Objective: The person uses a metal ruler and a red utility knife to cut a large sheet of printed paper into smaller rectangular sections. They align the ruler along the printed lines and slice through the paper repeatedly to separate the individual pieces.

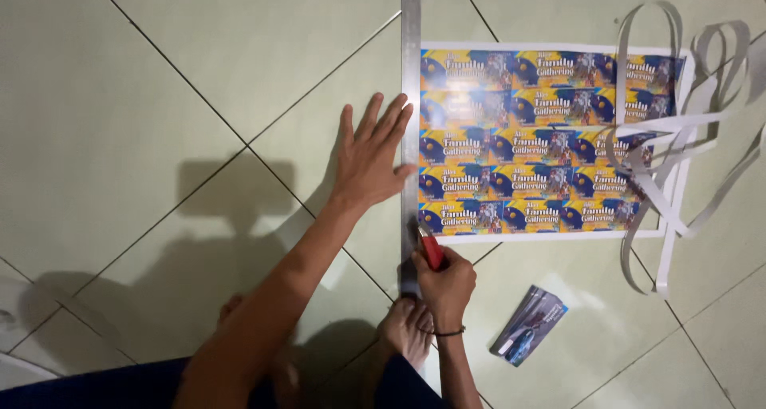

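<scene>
The left hand is pressing flat on the ruler; the right hand is gripping a red cutter beside the colourful sheet.

On a tiled floor: 1 steel ruler, 1 printed sheet, 1 red cutter, 1 card stack at 5 o'clock, 2 hands.

Bright overhead light, slightly cool. Hard dark shadow thrown left across the floor tiles, toward the lower left corner. Glare washing the top of the printed sheet and the steel ruler. Sharp at centre, soft and faintly bowed at the edges.
</scene>
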